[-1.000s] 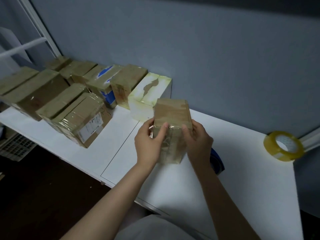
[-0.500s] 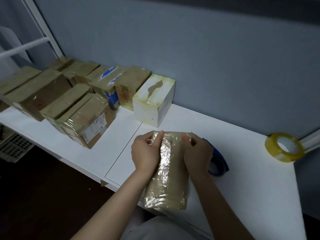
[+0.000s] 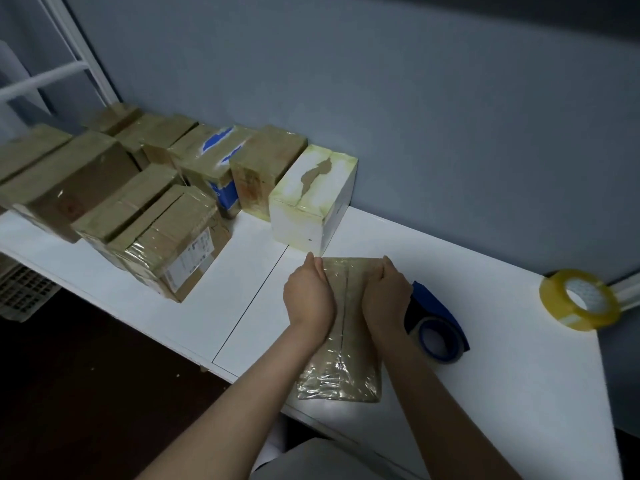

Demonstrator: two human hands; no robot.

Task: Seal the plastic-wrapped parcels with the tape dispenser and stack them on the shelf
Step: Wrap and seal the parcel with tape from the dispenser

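- The parcel (image 3: 341,358), a flat brown box under glossy clear plastic wrap, lies on the white bench (image 3: 502,393) at lower centre of the frame. Its near end is close to the bench's front edge.
- The left hand (image 3: 308,299) grips the parcel's left side near the far end, back of the hand up. The fingers point away and fold over the edge.
- The right hand (image 3: 386,299) grips the opposite side at the same height, knuckles up and fingers curled down over the edge. Its fingertips are hidden.
- The parcel's top, with a seam down the middle, shows between the two hands.
- The tape dispenser (image 3: 438,323), blue with a roll of tape in it, sits on the bench just right of the parcel, partly behind the right wrist.
- A loose roll of yellowish clear tape (image 3: 580,299) stands tilted at the bench's far right corner, well apart from the hands.
- A white box (image 3: 311,199) with yellowed tape and a torn top stands against the grey wall (image 3: 415,98), just beyond the parcel's far end.
- A row of parcels (image 3: 138,188), brown and taped, fills the bench from the white box towards the upper left. One of them has blue markings.
- A white metal frame (image 3: 86,64) rises at upper left.
- A white gridded crate (image 3: 24,296) sits below the bench at the left edge.
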